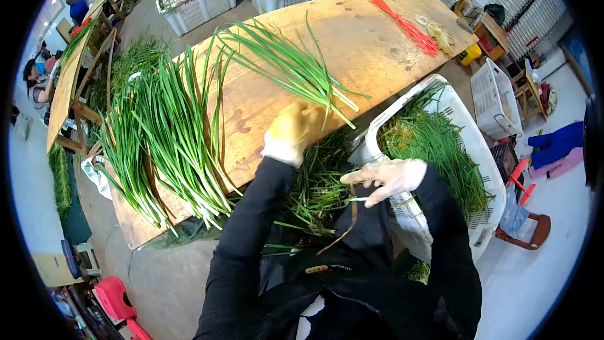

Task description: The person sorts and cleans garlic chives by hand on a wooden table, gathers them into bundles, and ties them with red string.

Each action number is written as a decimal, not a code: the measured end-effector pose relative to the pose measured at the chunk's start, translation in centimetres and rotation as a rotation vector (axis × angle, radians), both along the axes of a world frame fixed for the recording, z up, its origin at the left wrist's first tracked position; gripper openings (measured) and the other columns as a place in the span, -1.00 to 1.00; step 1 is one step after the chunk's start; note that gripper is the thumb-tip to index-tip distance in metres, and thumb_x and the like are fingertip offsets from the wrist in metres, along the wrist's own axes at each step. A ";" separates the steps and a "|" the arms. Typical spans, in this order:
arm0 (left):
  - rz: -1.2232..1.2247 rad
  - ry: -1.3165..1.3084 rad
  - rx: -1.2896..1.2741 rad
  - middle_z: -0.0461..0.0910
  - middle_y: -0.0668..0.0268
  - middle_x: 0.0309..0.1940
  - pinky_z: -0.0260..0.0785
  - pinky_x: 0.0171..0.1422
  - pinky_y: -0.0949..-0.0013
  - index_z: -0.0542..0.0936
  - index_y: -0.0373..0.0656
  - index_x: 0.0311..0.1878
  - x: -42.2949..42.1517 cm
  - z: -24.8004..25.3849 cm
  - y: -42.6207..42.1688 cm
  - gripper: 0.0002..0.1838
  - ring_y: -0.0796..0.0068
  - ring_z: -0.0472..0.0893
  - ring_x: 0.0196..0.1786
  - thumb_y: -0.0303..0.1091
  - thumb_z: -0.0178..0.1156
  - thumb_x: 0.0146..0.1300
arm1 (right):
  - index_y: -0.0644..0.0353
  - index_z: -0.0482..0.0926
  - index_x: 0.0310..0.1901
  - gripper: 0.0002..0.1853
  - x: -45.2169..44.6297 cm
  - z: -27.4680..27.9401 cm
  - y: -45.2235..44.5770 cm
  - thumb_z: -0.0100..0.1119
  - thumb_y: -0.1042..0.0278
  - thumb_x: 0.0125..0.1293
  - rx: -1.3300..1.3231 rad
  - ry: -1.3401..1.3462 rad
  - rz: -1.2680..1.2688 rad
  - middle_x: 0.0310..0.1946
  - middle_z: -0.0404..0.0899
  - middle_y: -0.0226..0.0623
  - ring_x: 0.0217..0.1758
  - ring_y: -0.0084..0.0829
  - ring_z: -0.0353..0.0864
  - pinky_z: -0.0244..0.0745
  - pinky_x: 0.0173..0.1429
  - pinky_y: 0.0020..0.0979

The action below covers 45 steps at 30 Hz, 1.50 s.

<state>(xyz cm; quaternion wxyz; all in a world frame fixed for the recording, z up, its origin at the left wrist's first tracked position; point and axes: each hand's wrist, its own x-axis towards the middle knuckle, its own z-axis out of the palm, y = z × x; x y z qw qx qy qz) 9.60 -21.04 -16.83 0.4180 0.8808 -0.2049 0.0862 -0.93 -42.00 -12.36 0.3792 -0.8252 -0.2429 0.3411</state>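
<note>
My left hand (pixel 292 124), in a yellow glove, is at the near edge of the wooden table, smeared by motion; its fingers cannot be made out. Just beyond it lies a loose small bunch of garlic chives (pixel 292 69), pale stems toward me. My right hand (pixel 389 179), in a pale thin glove, hovers over my lap beside the white crate, thumb and fingers apart. A withered brown leaf (pixel 352 217) hangs below its fingertips, and a short white stem (pixel 358 199) is by the thumb. Two bigger bunches of garlic chives (pixel 179 132) (pixel 126 151) lie side by side on the left.
Green trimmings (pixel 434 145) fill part of the white crate (pixel 484 192) at my right; more scraps (pixel 314 195) lie below the wooden table's (pixel 251 113) edge. Red ties (pixel 406 25) and spare gloves (pixel 437 34) are at its far right. Stacked crates (pixel 198 3) stand behind.
</note>
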 end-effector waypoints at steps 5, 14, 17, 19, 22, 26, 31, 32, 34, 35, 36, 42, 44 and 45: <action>0.003 0.007 0.160 0.55 0.13 -0.43 0.38 -0.29 0.34 0.44 -0.18 -0.11 2.9 -4.0 -5.2 -0.61 0.32 0.56 -0.35 -0.43 0.25 -0.09 | 0.15 0.48 -0.21 -0.59 2.8 -1.6 1.0 0.07 -0.04 0.09 -0.352 -0.523 -0.527 -0.32 0.49 -0.20 -0.18 -0.24 0.49 0.37 -0.12 -0.27; -0.124 0.746 -0.801 0.55 0.34 -0.36 0.34 -0.32 0.57 0.49 -0.30 -0.11 -5.1 -1.1 2.9 -0.76 0.64 0.47 -0.38 -0.50 0.10 0.12 | 0.19 0.46 -0.33 -0.73 9.0 -7.7 0.2 0.10 0.15 0.11 -0.449 -0.684 -0.665 -0.38 0.49 -0.17 -0.26 -0.17 0.51 0.39 -0.19 -0.22; -0.186 0.651 -0.769 0.57 0.30 -0.38 0.35 -0.32 0.50 0.49 -0.26 -0.08 -11.5 -4.5 4.2 -0.72 0.54 0.53 -0.37 -0.51 0.11 0.08 | 0.20 0.47 -0.31 -0.76 9.9 -7.9 -1.3 0.06 0.17 0.17 -0.170 -0.432 -0.664 -0.45 0.52 -0.23 -0.39 -0.28 0.52 0.40 -0.27 -0.32; -0.244 0.331 -0.081 0.58 0.17 -0.36 0.38 -0.25 0.37 0.51 -0.22 -0.09 -14.8 -10.6 6.3 -0.70 0.34 0.57 -0.30 -0.40 0.13 0.07 | 0.23 0.47 -0.35 -0.72 8.5 -7.1 -1.2 -0.08 0.16 0.29 0.439 -0.013 -0.765 -0.51 0.49 -0.49 -0.58 -0.75 0.34 0.25 -0.53 -0.70; -0.547 0.477 1.062 0.56 0.08 -0.28 0.38 -0.13 0.23 0.53 -0.18 -0.12 -16.5 -11.3 8.4 -0.56 0.16 0.56 -0.19 -0.07 0.15 0.00 | 0.35 0.44 -0.13 -0.61 6.8 -5.7 -1.0 -0.04 0.12 0.27 0.807 0.323 -0.622 -0.55 0.44 -0.53 -0.61 -0.76 0.32 0.21 -0.57 -0.74; -0.578 0.691 0.177 0.48 0.05 -0.05 0.34 0.05 0.33 0.29 -0.27 0.15 -12.8 -10.0 7.9 -0.32 0.27 0.50 -0.01 -0.10 0.24 0.01 | 0.36 0.45 -0.24 -0.72 2.4 -4.9 1.5 0.09 0.27 0.18 1.166 0.543 -0.625 -0.29 0.53 -0.14 -0.59 -0.63 0.40 0.37 -0.52 -0.65; -0.403 0.927 -0.916 0.52 0.26 -0.09 0.30 0.01 0.45 0.40 -0.27 0.03 -6.8 -1.1 3.1 -0.43 0.55 0.47 -0.11 0.02 0.12 0.11 | 0.37 0.44 -0.09 -0.61 -1.8 -5.6 4.7 -0.03 0.17 0.26 1.145 0.689 -0.529 -0.50 0.47 -0.44 -0.55 -0.65 0.39 0.30 -0.49 -0.64; -0.416 0.962 -0.990 0.52 0.26 -0.09 0.30 0.01 0.45 0.42 -0.26 0.02 -6.6 -0.6 2.5 -0.47 0.55 0.48 -0.12 -0.02 0.12 0.13 | 0.37 0.44 -0.08 -0.61 -2.4 -5.9 5.1 -0.03 0.16 0.26 1.127 0.703 -0.528 -0.51 0.47 -0.45 -0.55 -0.65 0.39 0.28 -0.49 -0.64; -0.424 1.054 -1.097 0.53 0.24 -0.11 0.32 -0.03 0.49 0.43 -0.23 0.02 -6.2 -0.9 2.1 -0.59 0.54 0.49 -0.14 -0.19 0.11 0.16 | 0.37 0.44 -0.08 -0.58 -3.0 -6.1 5.7 -0.05 0.11 0.26 1.112 0.764 -0.470 -0.51 0.47 -0.47 -0.55 -0.66 0.37 0.23 -0.48 -0.65; -0.422 1.055 -1.097 0.53 0.24 -0.11 0.32 -0.03 0.49 0.43 -0.23 0.02 -6.3 -1.1 2.1 -0.59 0.54 0.49 -0.14 -0.19 0.11 0.16 | 0.36 0.47 -0.11 -0.56 -3.3 -6.0 6.0 -0.07 0.07 0.27 1.098 0.726 -0.449 -0.51 0.48 -0.48 -0.56 -0.66 0.36 0.22 -0.49 -0.65; -0.384 1.075 -1.077 0.54 0.24 -0.13 0.33 -0.03 0.50 0.43 -0.24 0.02 -6.4 -1.2 2.0 -0.61 0.54 0.50 -0.15 -0.26 0.11 0.16 | 0.34 0.48 -0.12 -0.55 -3.1 -6.4 5.9 -0.09 0.04 0.27 1.059 0.657 -0.432 -0.52 0.48 -0.49 -0.56 -0.68 0.35 0.22 -0.49 -0.66; -0.278 1.057 -0.968 0.57 0.23 -0.20 0.40 -0.10 0.49 0.43 -0.28 0.01 -6.8 -2.9 2.0 -0.64 0.52 0.55 -0.22 -0.41 0.14 0.12 | 0.25 0.54 -0.17 -0.56 -1.2 -7.5 6.6 -0.06 -0.02 0.25 0.780 0.323 -0.616 -0.52 0.49 -0.52 -0.55 -0.75 0.35 0.19 -0.49 -0.73; -0.392 0.972 -0.958 0.56 0.20 -0.19 0.41 -0.08 0.45 0.43 -0.29 0.00 -6.4 -3.0 2.3 -0.64 0.48 0.55 -0.21 -0.39 0.14 0.13 | 0.28 0.51 -0.14 -0.56 -0.9 -7.3 6.6 -0.03 0.01 0.23 0.897 0.540 -0.570 -0.53 0.50 -0.50 -0.54 -0.73 0.36 0.22 -0.50 -0.72; -0.390 0.969 -0.957 0.56 0.20 -0.19 0.41 -0.08 0.45 0.43 -0.29 0.00 -6.4 -2.8 2.4 -0.64 0.48 0.55 -0.21 -0.39 0.14 0.13 | 0.32 0.49 -0.12 -0.54 -0.9 -6.9 6.7 -0.01 0.02 0.22 0.987 0.646 -0.514 -0.52 0.50 -0.47 -0.53 -0.70 0.37 0.25 -0.50 -0.70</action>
